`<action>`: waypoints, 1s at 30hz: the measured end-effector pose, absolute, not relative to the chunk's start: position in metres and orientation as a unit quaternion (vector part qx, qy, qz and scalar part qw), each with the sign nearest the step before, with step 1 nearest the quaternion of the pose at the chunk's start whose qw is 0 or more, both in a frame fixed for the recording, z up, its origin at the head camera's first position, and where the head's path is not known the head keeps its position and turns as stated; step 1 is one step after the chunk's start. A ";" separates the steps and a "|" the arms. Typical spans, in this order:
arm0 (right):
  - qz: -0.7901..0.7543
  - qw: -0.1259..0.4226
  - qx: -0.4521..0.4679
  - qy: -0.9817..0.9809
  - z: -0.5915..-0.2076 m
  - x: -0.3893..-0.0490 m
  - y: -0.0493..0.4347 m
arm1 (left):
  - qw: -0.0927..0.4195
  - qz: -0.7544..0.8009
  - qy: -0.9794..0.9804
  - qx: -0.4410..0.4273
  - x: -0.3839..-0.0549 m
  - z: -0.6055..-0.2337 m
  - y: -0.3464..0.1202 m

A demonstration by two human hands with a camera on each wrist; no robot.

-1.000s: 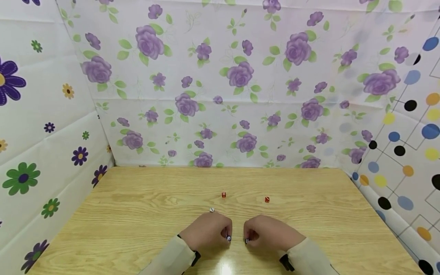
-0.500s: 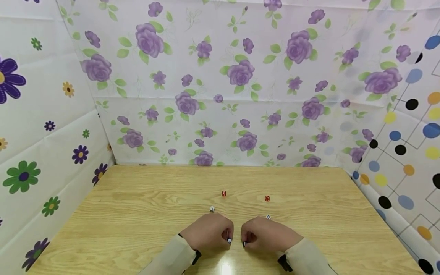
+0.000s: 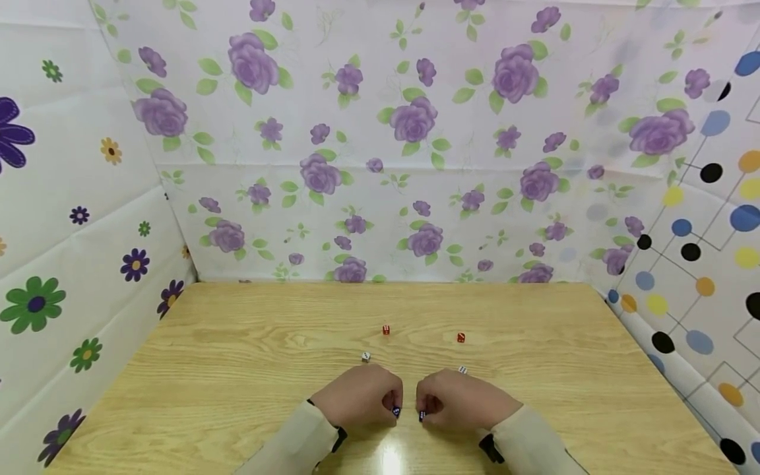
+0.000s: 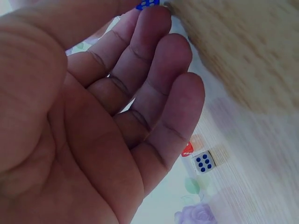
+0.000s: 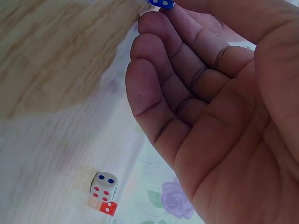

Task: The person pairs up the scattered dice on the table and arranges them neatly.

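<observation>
Head view: bright, diffuse light spreads evenly over the rose-printed cloth [image 3: 392,218] and the wood-grain table [image 3: 237,356]; a white glare spot [image 3: 390,457] burns at the bottom margin. Shadows beneath the left hand [image 3: 362,398] and right hand [image 3: 466,399] are soft, and each blue die [image 3: 396,411] reads almost black in the fingers' shade. Wrist views: the palms stand dark against a pale, washed-out background (a backlit effect), with a cool, hazy cast. The tabletop carries a milky sheen and faint reflections; its nearest grain is blurred. The white dice [image 4: 203,162] remain legible, their pips distinct.
</observation>
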State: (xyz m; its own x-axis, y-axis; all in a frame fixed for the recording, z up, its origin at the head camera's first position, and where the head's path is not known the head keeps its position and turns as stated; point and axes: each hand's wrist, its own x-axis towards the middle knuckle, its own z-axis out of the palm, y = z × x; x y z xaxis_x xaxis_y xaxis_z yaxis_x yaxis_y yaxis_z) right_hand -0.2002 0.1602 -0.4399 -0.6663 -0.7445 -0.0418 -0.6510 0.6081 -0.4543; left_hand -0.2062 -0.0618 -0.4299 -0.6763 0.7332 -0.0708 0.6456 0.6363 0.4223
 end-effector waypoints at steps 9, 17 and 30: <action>-0.205 0.111 -0.387 0.892 -0.437 -0.199 0.163 | 0.113 0.170 0.896 0.395 -0.210 -0.427 -0.069; -0.199 0.113 -0.394 0.890 -0.436 -0.199 0.163 | 0.126 0.172 0.895 0.393 -0.209 -0.428 -0.066; -0.185 0.119 -0.393 0.893 -0.438 -0.196 0.154 | 0.127 0.164 0.901 0.382 -0.203 -0.431 -0.058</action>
